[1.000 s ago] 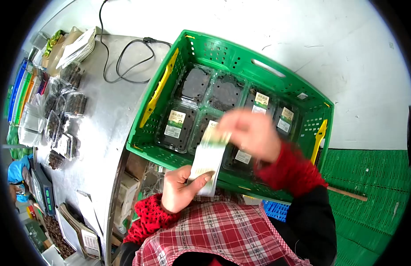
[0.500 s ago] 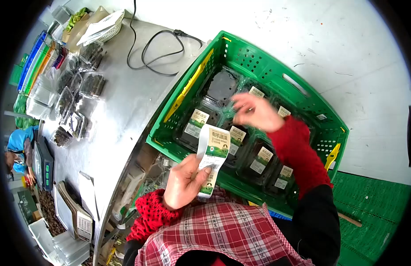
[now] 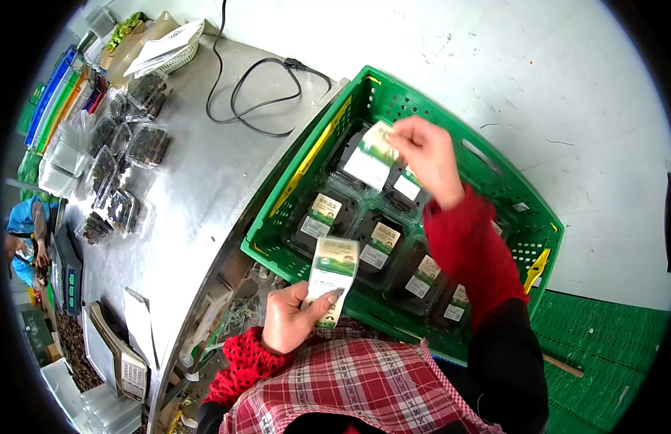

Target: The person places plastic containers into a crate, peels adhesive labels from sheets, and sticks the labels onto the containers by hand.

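Left hand (image 3: 287, 318) is holding a cream-green-white strip of paper labels (image 3: 334, 262). Right hand (image 3: 429, 158), farther out, is pinching one cream-green-white rectangular paper label (image 3: 373, 158) above clear, dark-filled plastic boxes (image 3: 360, 236), these sitting inside a perforated green plastic crate (image 3: 435, 110).

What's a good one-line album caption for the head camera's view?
Left hand grips a label strip; right hand holds a label over plastic boxes in a green crate.

Head view: looks forward-down, close above green crate (image 3: 389, 92).
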Demonstrator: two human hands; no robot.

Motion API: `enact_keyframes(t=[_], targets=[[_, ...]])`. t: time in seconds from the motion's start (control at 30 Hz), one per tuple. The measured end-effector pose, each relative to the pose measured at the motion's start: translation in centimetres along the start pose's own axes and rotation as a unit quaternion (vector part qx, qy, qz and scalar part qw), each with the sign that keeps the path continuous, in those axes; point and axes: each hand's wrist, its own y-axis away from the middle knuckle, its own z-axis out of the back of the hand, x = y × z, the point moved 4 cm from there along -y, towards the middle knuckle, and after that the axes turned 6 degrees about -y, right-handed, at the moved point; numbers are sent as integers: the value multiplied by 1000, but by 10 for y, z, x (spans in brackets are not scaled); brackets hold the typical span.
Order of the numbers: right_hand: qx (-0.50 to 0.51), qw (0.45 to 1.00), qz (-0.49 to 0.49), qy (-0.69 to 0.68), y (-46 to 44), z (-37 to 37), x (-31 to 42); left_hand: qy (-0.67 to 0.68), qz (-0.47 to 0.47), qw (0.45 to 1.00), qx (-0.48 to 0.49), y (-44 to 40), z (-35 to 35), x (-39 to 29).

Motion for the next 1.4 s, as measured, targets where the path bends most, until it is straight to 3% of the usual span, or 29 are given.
enact_keyframes(t=[0.07, 0.17, 0.2, 0.3, 0.33, 0.37, 0.4, 0.43, 0.47, 0.5, 0.53, 0.6, 0.67, 0.73, 0.8, 0.83, 0.87, 0.93, 1.0, 1.07, 1.13, 1.2, 1.27, 1.3, 1.37, 1.4], targets=[[3, 995, -24, 96, -39, 18, -58, -10, -20, 999, -29, 5, -1, -16], [13, 959, 17, 282, -62, 14, -146, -63, -64, 996, -30, 2, 16, -26], [28, 902, -31, 429, -60, 7, -147, -96, -101, 989, -40, 1, 21, -33], [9, 790, -26, 612, -42, -14, -87, -116, -121, 984, -58, 6, 30, -41], [15, 814, 25, 580, -43, -15, -84, -118, -114, 984, -67, 7, 36, -40], [41, 884, 50, 464, -37, -20, -74, -95, -127, 984, -83, 6, 40, -37], [148, 953, -97, 247, -22, -43, -57, -108, -135, 980, -98, 5, 43, -35], [238, 959, -132, 77, 6, -76, -21, -97, -119, 984, -95, 5, 46, -33], [339, 935, -92, 44, 29, -104, 12, -88, -101, 987, -90, 6, 48, -32], [369, 928, -41, 28, 52, -118, 40, -108, -130, 979, -111, 12, 46, -43], [377, 925, 3, 47, 65, -131, 44, -90, -153, 971, -160, 15, 47, -38], [391, 918, 7, 59, 81, -156, 59, -220, -245, 909, -257, 24, 65, -50], [386, 915, 87, 75, 94, -181, 80, -258, -264, 877, -308, 39, 82, -56], [398, 910, 89, 74, 107, -200, 87, -92, -182, 964, -173, 51, 86, -40], [408, 894, 158, 93, 115, -221, 85, -32, -72, 973, -218, 72, 92, -24], [418, 867, 251, 104, 120, -239, 85, 43, -28, 967, -248, 78, 92, -1], [431, 850, 259, 158, 121, -254, 75, 119, 16, 954, -276, 81, 93, 26], [378, 839, 314, 234, 116, -284, 80, 83, 130, 936, -316, 81, 115, 52], [349, 859, 314, 207, 108, -307, 75, 157, 137, 897, -391, 58, 133, 114], [341, 872, 286, 202, 105, -326, 52, 12, 203, 886, -417, 34, 154, 169], [362, 860, 263, 245, 98, -330, 11, 105, 177, 848, -489, -2, 144, 244], [344, 860, 201, 320, 92, -329, -5, 76, 196, 862, -461, -1, 152, 231], [358, 849, 211, 327, 95, -332, -8, 26, 202, 897, -392, 13, 156, 225], [366, 842, 217, 333, 95, -334, -9, -50, 173, 888, -423, 26, 156, 229], [372, 853, 197, 309, 93, -331, -24, -47, 81, 872, -481, 81, 188, 198], [373, 867, 171, 283, 94, -333, -30, -88, 90, 844, -521, 105, 215, 195]])
